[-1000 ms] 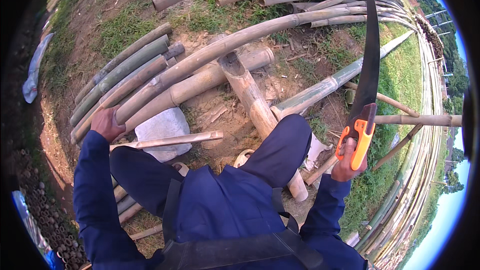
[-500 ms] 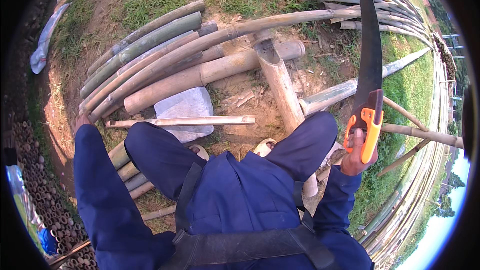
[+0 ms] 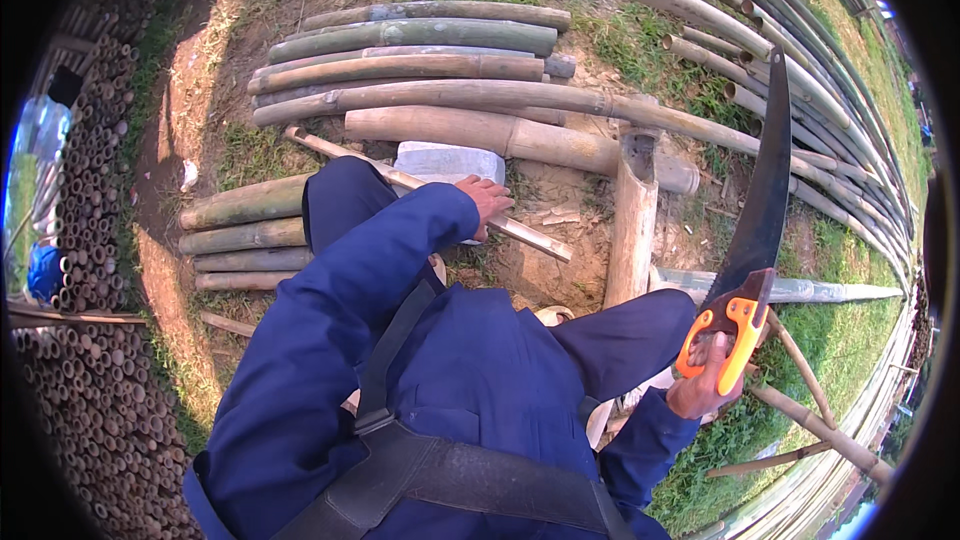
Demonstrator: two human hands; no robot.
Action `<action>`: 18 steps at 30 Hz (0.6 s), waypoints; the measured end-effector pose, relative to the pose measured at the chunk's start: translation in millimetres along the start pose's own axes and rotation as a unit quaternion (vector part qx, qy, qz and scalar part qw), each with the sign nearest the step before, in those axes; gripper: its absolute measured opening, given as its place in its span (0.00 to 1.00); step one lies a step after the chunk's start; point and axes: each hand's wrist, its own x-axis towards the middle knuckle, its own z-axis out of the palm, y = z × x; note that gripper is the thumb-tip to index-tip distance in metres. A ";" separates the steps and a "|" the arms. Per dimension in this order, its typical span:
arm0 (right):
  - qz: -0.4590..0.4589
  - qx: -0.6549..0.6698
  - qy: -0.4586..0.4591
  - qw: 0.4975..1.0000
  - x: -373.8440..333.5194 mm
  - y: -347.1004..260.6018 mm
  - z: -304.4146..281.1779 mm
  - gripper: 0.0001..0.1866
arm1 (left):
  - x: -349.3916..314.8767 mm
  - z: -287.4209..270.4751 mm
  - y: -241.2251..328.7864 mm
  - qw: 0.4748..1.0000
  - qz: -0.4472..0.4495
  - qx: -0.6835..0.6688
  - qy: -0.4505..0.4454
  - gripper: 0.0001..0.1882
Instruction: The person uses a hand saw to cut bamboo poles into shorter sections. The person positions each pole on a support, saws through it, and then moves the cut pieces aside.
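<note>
My right hand (image 3: 702, 380) is wrapped round the orange handle of a pruning saw (image 3: 760, 200). Its dark curved blade points up and away from me, touching no bamboo. My left hand (image 3: 487, 205) lies across a split bamboo strip (image 3: 535, 238), fingers on the far side and thumb on the near side. The strip slants over a pale stone block (image 3: 450, 160) in front of my knees. Beyond the block, a long bamboo pole (image 3: 480, 93) rests across the notched top of an upright bamboo post (image 3: 632, 220). A thick bamboo length (image 3: 440, 127) lies just under the pole.
Several cut bamboo lengths (image 3: 420, 37) lie side by side beyond the pole. Shorter pieces (image 3: 245, 205) lie left of my knee. More long poles (image 3: 690, 5) spread at the far right. A bamboo trestle (image 3: 820, 430) stands right of the saw. Stacked bamboo (image 3: 100, 390) fills the left.
My left hand has left the near end of the long pole and come rightward onto the split strip. The view has turned left. The saw stays upright in my right hand.
</note>
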 end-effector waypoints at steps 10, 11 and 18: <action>0.002 0.053 -0.016 0.998 -6.0 8.5 -14.5 0.08 | 6.1 1.8 -2.5 0.992 -0.045 0.030 0.117 0.29; 0.003 0.064 -0.011 0.998 -6.0 7.9 -14.2 0.08 | 3.6 -5.7 -3.4 0.989 -0.044 0.028 0.138 0.29; 0.002 0.121 -0.030 0.992 -2.0 6.1 -16.1 0.11 | -12.8 -32.7 -10.3 0.978 -0.087 -0.109 0.152 0.36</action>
